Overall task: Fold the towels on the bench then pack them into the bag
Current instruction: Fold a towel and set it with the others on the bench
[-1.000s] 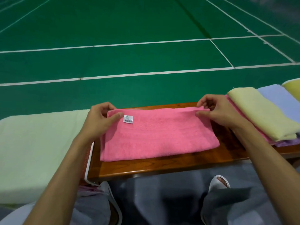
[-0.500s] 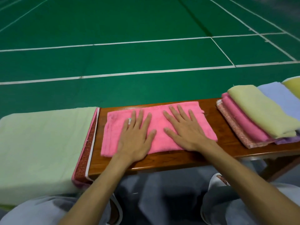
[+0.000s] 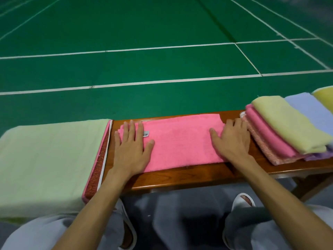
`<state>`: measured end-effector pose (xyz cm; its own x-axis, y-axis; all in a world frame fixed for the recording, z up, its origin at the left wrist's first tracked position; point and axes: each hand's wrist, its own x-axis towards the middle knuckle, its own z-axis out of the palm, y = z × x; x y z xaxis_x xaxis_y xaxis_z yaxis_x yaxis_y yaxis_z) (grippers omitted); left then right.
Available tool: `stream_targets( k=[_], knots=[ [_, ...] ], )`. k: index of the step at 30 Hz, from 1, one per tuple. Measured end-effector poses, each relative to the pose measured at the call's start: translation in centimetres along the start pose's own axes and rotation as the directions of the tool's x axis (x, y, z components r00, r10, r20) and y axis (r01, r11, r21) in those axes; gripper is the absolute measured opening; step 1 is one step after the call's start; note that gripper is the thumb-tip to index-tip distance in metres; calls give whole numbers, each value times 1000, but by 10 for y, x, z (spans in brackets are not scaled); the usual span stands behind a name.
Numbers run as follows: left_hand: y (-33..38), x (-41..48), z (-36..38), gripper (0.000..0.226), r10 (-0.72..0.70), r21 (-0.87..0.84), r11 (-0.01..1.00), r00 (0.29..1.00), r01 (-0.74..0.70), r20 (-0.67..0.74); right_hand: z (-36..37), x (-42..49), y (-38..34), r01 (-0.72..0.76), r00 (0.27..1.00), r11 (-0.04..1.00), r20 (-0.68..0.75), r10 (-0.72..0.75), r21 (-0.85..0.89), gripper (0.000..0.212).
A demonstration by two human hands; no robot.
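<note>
A folded pink towel (image 3: 182, 139) lies flat on the wooden bench (image 3: 189, 179), a small white label near its left end. My left hand (image 3: 131, 147) presses flat on the towel's left end, fingers straight. My right hand (image 3: 232, 139) lies flat on its right end, fingers spread. To the right sits a stack of folded towels (image 3: 288, 129): pale yellow on top, pink, a patterned one and purple beneath. No bag is recognisable in view.
A large pale green cloth (image 3: 46, 163) covers a red-edged block left of the bench. A lilac towel (image 3: 311, 109) and a yellow one (image 3: 326, 96) lie at far right. Green court floor stretches beyond; my knees and slippers are below.
Both hands let go of the far corners, flattened on the towel's middle, then slid apart to its left and right ends.
</note>
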<state>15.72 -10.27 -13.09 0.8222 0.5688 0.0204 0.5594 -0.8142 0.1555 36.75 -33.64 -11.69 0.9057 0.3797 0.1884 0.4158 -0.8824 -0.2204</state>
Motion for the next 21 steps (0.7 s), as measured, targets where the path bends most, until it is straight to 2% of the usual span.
stream_targets(
  k=[4, 8, 10, 13, 15, 16, 17, 18, 19, 21],
  knots=[
    [32, -9, -11, 82, 142, 13, 990, 989, -141, -42, -10, 13, 8, -145, 978, 972, 174, 113, 183, 44],
    [51, -11, 4, 80, 197, -20, 980, 979, -196, 54, -20, 24, 10, -158, 941, 937, 334, 48, 310, 37],
    [57, -10, 11, 82, 183, -27, 983, 981, -182, 65, -29, 30, 14, -190, 928, 862, 372, 2, 470, 28],
    [72, -9, 12, 84, 188, -76, 980, 979, -182, 75, -42, 37, 25, -280, 912, 688, 409, -27, 670, 20],
    [80, -10, 8, 85, 203, -196, 963, 977, -186, 68, -55, 39, 29, -289, 923, 610, 384, -26, 737, 36],
    [83, -11, 5, 83, 203, -323, 931, 977, -171, 67, -64, 39, 27, -283, 931, 568, 364, -30, 773, 48],
    [86, -10, 1, 78, 189, -484, 865, 980, -136, 62, -72, 39, 23, -265, 939, 528, 341, -50, 807, 60],
    [91, -9, -6, 72, 155, -650, 756, 986, -79, 60, -77, 38, 18, -247, 943, 485, 324, -79, 839, 70],
    [95, -7, -15, 67, 107, -798, 602, 991, 2, 83, -83, 36, 8, -226, 943, 437, 308, -127, 871, 78],
    [103, -4, -40, 70, 33, -967, 148, 976, 207, 214, -88, 25, -23, -195, 916, 348, 297, -269, 917, 90]
  ],
)
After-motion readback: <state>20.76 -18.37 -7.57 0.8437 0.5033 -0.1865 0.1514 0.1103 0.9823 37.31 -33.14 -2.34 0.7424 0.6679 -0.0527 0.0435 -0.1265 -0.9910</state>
